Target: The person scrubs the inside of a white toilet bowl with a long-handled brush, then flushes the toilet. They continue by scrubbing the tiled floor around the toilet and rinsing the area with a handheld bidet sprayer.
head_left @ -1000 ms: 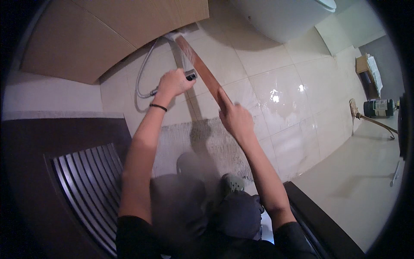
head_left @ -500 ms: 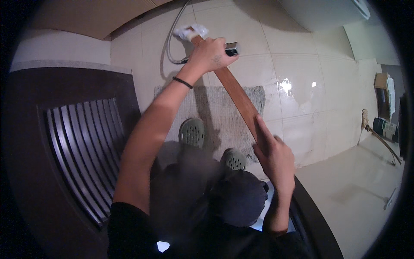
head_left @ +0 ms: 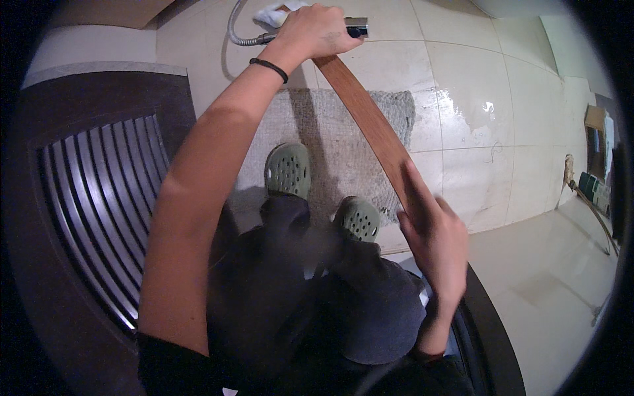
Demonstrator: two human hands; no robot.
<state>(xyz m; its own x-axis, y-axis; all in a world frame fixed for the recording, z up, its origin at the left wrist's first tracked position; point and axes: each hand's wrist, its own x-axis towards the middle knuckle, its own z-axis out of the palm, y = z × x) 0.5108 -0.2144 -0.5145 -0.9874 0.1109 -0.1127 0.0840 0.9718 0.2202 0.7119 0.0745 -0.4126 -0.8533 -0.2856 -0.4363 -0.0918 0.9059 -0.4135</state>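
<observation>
My left hand (head_left: 318,30), with a black band at the wrist, is closed around a chrome handheld sprayer (head_left: 356,27). Its metal hose (head_left: 241,41) loops off to the left. A long, flat brown wooden plank (head_left: 363,109) runs slantwise from under that hand down to my right hand (head_left: 436,241), whose fingers are wrapped round its near end. Whether the left fingers also grip the plank is hidden. Just past my left hand, a white crumpled plastic or cloth piece (head_left: 271,14) shows at the plank's far end.
A grey woven mat (head_left: 337,158) lies on pale tiles, with my green clogs (head_left: 288,168) on it. Water shines on the floor (head_left: 456,105) to the right. A dark slatted door (head_left: 99,198) stands at left. A brown hose (head_left: 591,204) and boxes (head_left: 596,119) sit far right.
Both hands keep their grips. The mat, clogs and left hand sit higher in the picture, and my right hand lies slightly lower and farther right. Less of the plank's far end shows.
</observation>
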